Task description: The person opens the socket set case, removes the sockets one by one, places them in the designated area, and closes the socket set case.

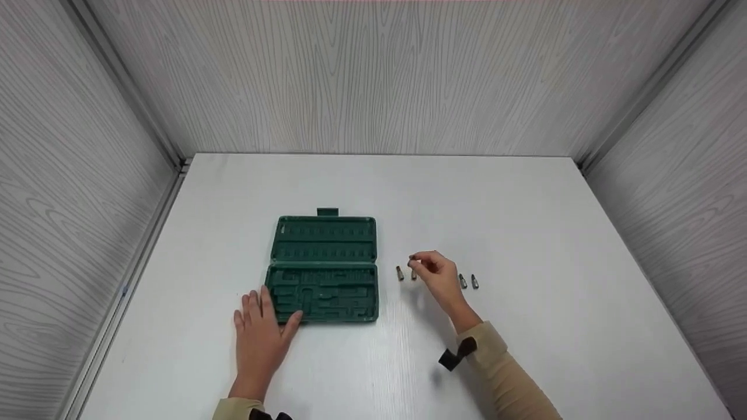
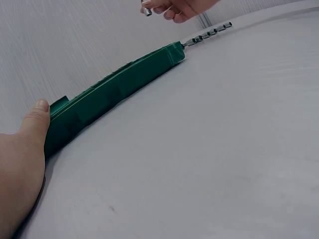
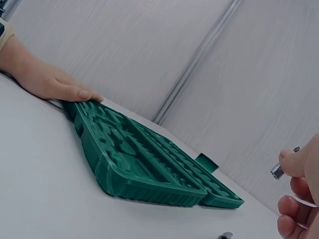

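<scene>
A green plastic tool case (image 1: 327,291) lies open and flat, its moulded recesses facing up. My left hand (image 1: 257,332) rests at its near left corner, fingers straight along the left side and thumb at the front edge. To the right of the case, my right hand (image 1: 442,281) pinches a small metal socket bit (image 3: 278,171) between thumb and fingertips, raised above the table. Several similar bits stand in a row (image 2: 209,34): two near the case, such as this bit (image 1: 400,273), and two beyond my right hand, including this one (image 1: 475,282).
The white table (image 1: 525,216) carries the case and bits. Pale wood-grain panels rise at the back (image 1: 379,76) and both sides. The case's lid (image 1: 327,238) lies folded back on the far side, its latch tab (image 1: 328,212) pointing away. A dark strap (image 1: 458,354) hangs from my right sleeve.
</scene>
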Tool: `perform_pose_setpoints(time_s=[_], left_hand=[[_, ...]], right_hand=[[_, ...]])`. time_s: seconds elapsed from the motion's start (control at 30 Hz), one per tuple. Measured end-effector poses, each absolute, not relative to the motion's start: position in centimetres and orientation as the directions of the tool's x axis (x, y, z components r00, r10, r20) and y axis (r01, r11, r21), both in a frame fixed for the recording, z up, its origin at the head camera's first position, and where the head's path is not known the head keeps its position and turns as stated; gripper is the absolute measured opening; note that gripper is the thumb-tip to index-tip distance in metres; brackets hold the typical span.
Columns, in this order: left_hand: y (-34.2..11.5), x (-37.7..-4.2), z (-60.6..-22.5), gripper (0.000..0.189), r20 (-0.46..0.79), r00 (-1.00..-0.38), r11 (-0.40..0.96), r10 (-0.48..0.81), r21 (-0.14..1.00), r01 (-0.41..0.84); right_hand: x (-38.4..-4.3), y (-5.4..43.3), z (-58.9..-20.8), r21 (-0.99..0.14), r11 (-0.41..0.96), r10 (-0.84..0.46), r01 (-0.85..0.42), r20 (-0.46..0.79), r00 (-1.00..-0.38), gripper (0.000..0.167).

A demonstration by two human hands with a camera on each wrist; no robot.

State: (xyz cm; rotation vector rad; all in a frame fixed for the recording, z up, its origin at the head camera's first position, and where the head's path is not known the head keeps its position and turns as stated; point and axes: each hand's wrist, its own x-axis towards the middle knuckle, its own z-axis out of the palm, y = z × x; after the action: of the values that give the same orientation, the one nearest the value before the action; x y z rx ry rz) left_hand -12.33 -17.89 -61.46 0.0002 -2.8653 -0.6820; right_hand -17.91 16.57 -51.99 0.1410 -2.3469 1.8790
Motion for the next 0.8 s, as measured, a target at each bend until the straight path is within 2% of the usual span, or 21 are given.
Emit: perform_pose_setpoints(time_s=[0.23, 0.5, 0.8], left_hand=[[-17.8, -12.4, -61.4, 0.096, 0.191, -0.981, 0.891, -0.043, 0.451, 0.049], [-17.8, -12.2, -61.4, 0.096, 0.191, -0.98, 0.894, -0.048, 0.445, 0.043], [-17.8, -12.2, -61.3, 0.096, 0.181, -0.982, 0.893, -0.046, 0.449, 0.041]], right_hand=[[-16.9, 19.8, -51.9, -0.953, 0.296, 0.125, -0.06, 0.101, -0.987, 0.016], [-17.0, 25.5, -54.0, -0.968, 0.244, 0.204, 0.062, -0.012, -0.979, 0.025], [-16.5, 29.2, -54.4, -0.942, 0.311, 0.271, 0.128, -0.041, -0.962, 0.029]])
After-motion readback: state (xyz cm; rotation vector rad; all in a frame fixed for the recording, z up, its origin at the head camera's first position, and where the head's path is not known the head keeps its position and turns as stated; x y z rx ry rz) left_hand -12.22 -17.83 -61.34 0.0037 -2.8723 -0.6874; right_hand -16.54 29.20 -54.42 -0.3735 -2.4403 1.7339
